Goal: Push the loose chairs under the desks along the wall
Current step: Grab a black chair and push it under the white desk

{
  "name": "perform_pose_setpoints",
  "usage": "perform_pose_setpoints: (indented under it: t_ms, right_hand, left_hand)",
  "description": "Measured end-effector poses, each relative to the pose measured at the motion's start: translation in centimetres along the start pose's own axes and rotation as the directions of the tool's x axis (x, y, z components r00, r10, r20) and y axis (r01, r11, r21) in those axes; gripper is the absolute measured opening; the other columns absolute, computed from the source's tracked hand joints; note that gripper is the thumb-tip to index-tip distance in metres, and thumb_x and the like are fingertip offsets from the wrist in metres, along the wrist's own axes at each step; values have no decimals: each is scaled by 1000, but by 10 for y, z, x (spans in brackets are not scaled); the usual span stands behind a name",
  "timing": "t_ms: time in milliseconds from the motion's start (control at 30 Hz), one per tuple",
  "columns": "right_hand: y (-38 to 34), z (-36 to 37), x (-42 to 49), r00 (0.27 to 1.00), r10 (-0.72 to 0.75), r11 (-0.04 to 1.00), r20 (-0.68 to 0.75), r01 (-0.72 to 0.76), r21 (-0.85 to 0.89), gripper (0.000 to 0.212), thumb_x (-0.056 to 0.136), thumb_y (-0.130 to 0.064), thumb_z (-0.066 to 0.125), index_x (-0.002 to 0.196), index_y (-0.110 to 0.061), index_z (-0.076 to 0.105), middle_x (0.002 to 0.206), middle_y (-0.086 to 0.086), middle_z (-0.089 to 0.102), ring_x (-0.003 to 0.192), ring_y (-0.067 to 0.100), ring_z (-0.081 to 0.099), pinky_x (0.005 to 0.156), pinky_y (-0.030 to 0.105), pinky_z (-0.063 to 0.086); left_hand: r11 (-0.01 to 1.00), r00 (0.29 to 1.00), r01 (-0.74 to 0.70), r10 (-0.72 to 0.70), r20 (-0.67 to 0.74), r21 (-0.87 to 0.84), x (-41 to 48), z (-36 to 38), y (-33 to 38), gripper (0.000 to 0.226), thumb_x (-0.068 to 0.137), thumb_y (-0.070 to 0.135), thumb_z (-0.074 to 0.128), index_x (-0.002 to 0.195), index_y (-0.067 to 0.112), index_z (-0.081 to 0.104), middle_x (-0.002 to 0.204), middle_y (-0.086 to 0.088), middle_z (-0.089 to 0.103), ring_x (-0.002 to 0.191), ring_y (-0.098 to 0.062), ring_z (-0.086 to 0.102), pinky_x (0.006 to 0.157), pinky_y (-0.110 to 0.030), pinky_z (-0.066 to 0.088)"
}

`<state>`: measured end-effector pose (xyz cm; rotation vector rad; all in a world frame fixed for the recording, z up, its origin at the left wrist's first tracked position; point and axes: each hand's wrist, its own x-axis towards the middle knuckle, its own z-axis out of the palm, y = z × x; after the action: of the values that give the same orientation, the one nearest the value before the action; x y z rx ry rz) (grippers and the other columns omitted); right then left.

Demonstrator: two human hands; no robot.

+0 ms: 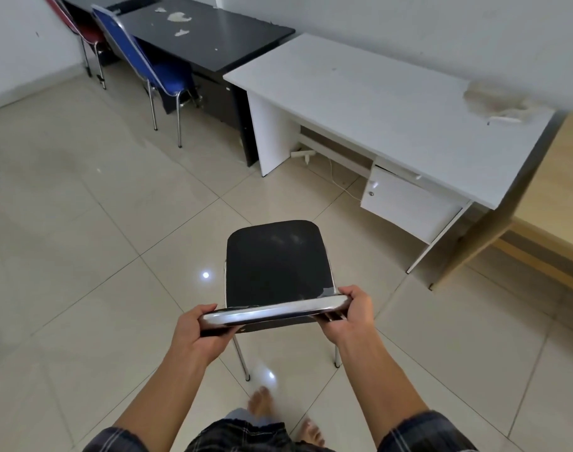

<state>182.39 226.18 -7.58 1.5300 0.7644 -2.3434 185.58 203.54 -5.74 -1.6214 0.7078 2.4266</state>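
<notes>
A black chair (275,259) with a chrome frame stands on the tiled floor in front of me, its seat facing the white desk (386,102). My left hand (197,334) grips the left end of its chrome back rail. My right hand (350,316) grips the right end. The chair stands about one tile short of the white desk's open knee space. Further left, a blue chair (151,66) sits partly under the black desk (210,31), and a red chair (83,31) stands at the far desk.
A white drawer unit (409,203) hangs under the white desk's right side. A power strip (303,154) and cable lie on the floor beneath it. A wooden desk (552,177) adjoins at right. My bare feet (262,402) are below the chair.
</notes>
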Motion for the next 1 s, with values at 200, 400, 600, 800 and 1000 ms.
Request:
perform_pose_setpoints:
  t_ms: [200,400,600,800,1000]
  right_hand:
    - [-3,27,12,999,-33,999,-3,33,14,24,79,-7,62,102,-7,55,104,19,60,97,39,63,97,63,51]
    - [-9,85,39,998,-63,997,9,62,41,11,83,-6,58,93,-6,54,94,18,61,93,39,61,100,63,48]
    - [-13,156,62,996,-89,993,-23,90,76,19,81,-6,60,99,-7,55,102,18,60,101,41,62,96,63,51]
    - [-18,211,77,994,-105,987,-9,105,120,15,82,-5,59,97,-7,54,103,19,60,98,42,62,95,65,51]
    - [-42,263,103,995,-101,986,7,99,132,12,85,-5,57,97,-4,54,103,21,60,98,44,61,94,66,49]
  left_hand:
    - [999,999,-6,4,40,51,15,25,23,7,89,-1,50,97,-1,52,109,-25,52,112,-50,50,95,-62,45]
    - [996,998,6,-11,62,92,56,71,74,15,88,-2,53,103,-1,52,111,-24,52,108,-49,51,91,-65,45]
    - [987,995,7,-23,96,158,91,126,132,16,88,-4,53,103,0,51,109,-24,51,103,-50,51,92,-66,44]
    - [978,993,13,-37,113,208,120,171,178,24,87,-3,54,110,2,50,112,-25,51,108,-52,50,96,-67,43]
    - [972,993,11,-38,108,234,151,224,214,25,86,-2,55,110,2,50,113,-24,51,110,-51,51,96,-68,43]
